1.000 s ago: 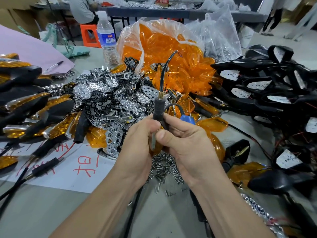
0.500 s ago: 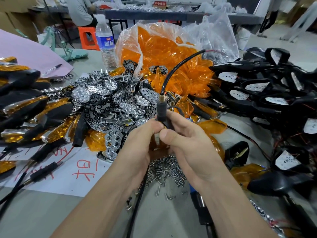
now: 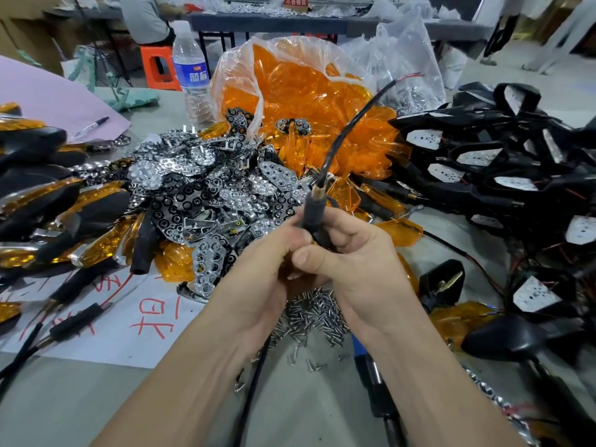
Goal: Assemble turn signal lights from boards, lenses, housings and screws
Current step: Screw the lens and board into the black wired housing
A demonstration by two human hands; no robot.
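Turn signal light (image 3: 314, 214) is held upright over the pile of screws (image 3: 314, 316), near the table's middle. Its black cable (image 3: 350, 125) rises out towards the bag of orange lenses (image 3: 300, 88). The left hand (image 3: 258, 279) curls its fingers round the light's body. The right hand (image 3: 361, 269) wraps the stem, with its thumb across the front. Black housings (image 3: 483, 162) fitted with boards are heaped to the right.

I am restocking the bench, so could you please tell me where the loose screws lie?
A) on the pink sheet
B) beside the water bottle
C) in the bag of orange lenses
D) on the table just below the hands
D: the screws lie heaped on the grey table directly below the left hand and right hand, which both grip a black stem.
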